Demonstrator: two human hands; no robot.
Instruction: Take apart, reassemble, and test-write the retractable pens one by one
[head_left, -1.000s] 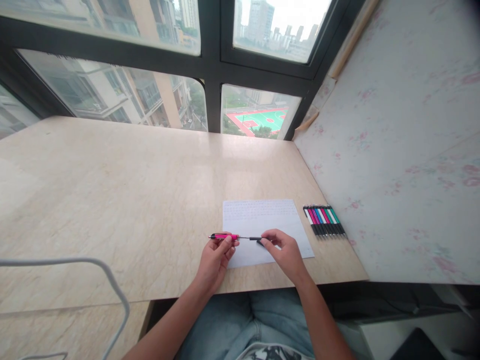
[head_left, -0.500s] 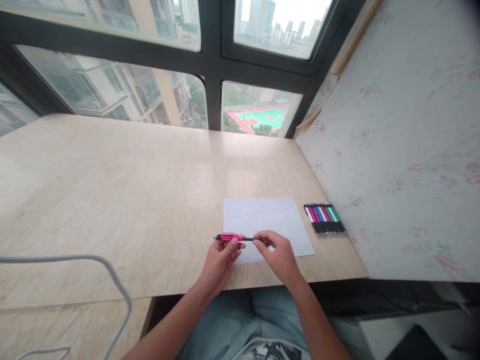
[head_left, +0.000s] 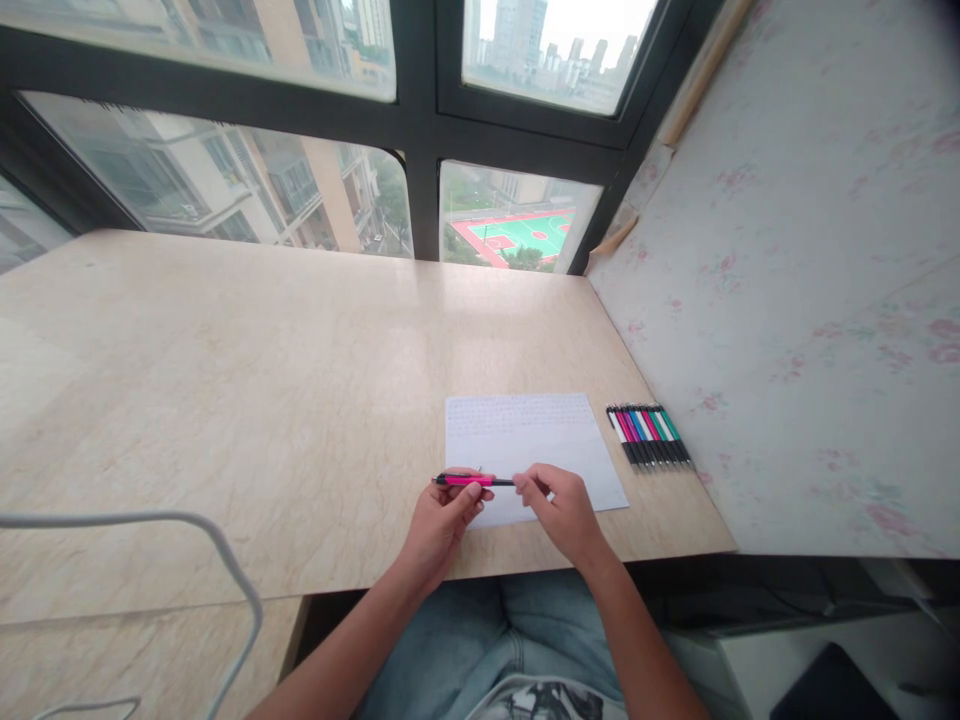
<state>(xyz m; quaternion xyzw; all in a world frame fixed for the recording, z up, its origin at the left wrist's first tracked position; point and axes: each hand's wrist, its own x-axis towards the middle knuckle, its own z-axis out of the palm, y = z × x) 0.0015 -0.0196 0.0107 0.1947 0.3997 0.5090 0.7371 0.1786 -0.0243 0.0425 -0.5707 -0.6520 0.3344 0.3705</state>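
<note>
Pen (head_left: pixel 472 481), pink barrel with black clip and black front section, held level above near part of paper (head_left: pixel 529 445). Left hand (head_left: pixel 436 525): fingers pinched on pink barrel. Right hand (head_left: pixel 561 508): fingertips closed at pen's black front end. We note rows of handwriting across top of paper, too small for us to read. Row of pens (head_left: pixel 649 438), mixed colours, lies right of paper on tabletop (head_left: pixel 300 400); markings too small to tell.
</note>
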